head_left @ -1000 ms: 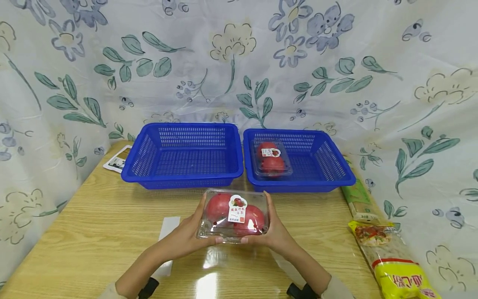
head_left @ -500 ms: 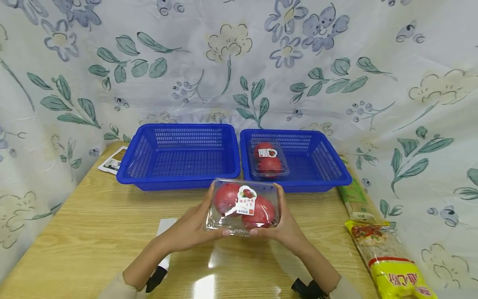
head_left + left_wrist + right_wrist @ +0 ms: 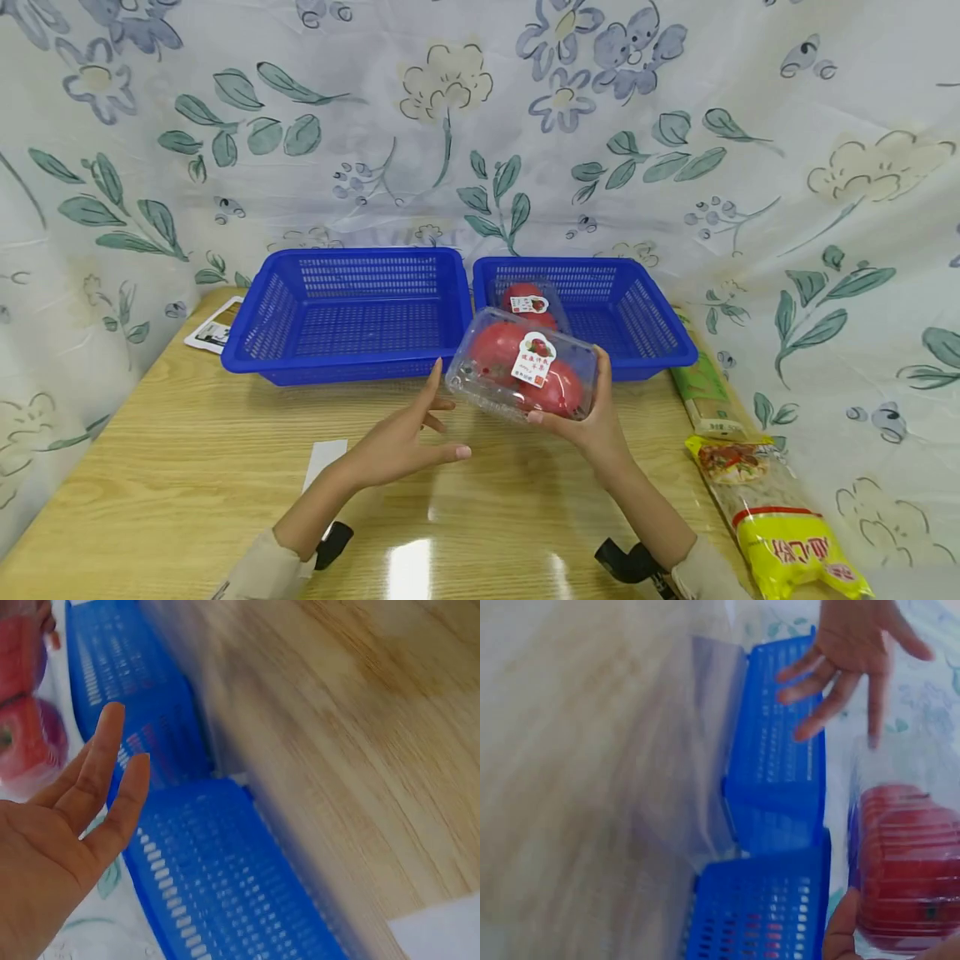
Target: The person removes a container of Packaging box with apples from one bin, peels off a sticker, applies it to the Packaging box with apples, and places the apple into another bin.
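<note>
My right hand [image 3: 585, 429] grips the right end of a clear plastic box of apples [image 3: 517, 365], thumb in front and fingers at its side. Two large red apples and a white label show through the lid. The box hangs tilted, its left end higher, in front of the right blue basket [image 3: 637, 367]. My left hand [image 3: 397, 442] is spread beside the box's lower left corner, apart from it and holding nothing. In the left wrist view its fingers [image 3: 97, 769] are stretched out. Inside the right basket lies another apple box [image 3: 528, 298], partly hidden by the held one.
A second blue basket [image 3: 352, 358] stands at the left. At the right edge lie a green package [image 3: 708, 387] and a yellow-and-clear bag [image 3: 780, 517]. A white paper strip [image 3: 326, 458] lies near my left forearm, and a white packet [image 3: 212, 325] at the back left.
The apple box has moved up and right toward the right basket and tilted. My left hand has let go of it and opened; my right hand keeps its grip.
</note>
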`<state>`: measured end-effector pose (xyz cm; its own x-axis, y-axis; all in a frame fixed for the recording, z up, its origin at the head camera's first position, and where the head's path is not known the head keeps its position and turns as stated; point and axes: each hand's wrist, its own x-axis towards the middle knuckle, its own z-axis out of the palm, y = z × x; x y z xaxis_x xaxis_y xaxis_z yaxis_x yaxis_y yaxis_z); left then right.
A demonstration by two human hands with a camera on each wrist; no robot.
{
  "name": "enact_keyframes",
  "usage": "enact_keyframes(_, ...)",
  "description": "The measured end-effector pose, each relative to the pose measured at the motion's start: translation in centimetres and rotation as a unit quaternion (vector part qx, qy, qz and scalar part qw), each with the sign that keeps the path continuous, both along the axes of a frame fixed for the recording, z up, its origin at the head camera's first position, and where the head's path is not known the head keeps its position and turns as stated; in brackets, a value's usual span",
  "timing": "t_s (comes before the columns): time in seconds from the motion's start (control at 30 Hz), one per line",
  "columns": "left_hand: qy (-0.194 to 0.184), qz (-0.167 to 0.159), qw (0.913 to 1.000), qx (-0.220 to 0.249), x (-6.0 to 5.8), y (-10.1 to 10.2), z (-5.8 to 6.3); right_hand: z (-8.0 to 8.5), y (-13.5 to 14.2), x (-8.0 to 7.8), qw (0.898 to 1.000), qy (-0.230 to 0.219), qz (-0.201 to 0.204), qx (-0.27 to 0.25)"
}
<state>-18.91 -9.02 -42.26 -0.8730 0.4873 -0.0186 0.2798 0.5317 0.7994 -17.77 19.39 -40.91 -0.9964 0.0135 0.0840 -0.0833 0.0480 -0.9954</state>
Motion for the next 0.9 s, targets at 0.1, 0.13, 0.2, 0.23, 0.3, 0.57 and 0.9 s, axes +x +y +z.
enact_keyframes(0.1,-0.01,0.006,0.9999,-0.004,-0.8,1.3,-0.8,0.6,0.5,-1.0,0.999,-0.011,-0.04,0.012)
enact_keyframes(0.13,-0.012,0.01,0.9999,-0.003,-1.0,1.8,-1.1,0.8,0.6,-1.3,0.998,-0.013,-0.055,0.018)
enact_keyframes(0.2,-0.015,0.016,0.9997,0.004,-1.5,2.7,-1.7,1.0,0.7,-2.0,0.997,-0.013,-0.079,0.024)
enact_keyframes(0.23,-0.016,0.023,0.9996,0.006,-1.7,3.2,-1.9,1.0,0.7,-2.4,0.996,-0.009,-0.09,0.024)
enact_keyframes(0.3,-0.009,0.035,0.9994,0.004,-2.1,4.0,-2.0,1.0,0.8,-3.1,0.994,0.001,-0.106,0.014)
enact_keyframes(0.57,0.033,0.067,0.9969,-0.024,-4.6,7.0,-0.9,1.5,1.7,-4.7,0.99,0.012,-0.143,-0.013)
enact_keyframes(0.9,0.047,0.094,0.9926,-0.061,-6.6,9.3,-2.0,2.8,2.8,-7.6,0.979,-0.004,-0.204,-0.005)
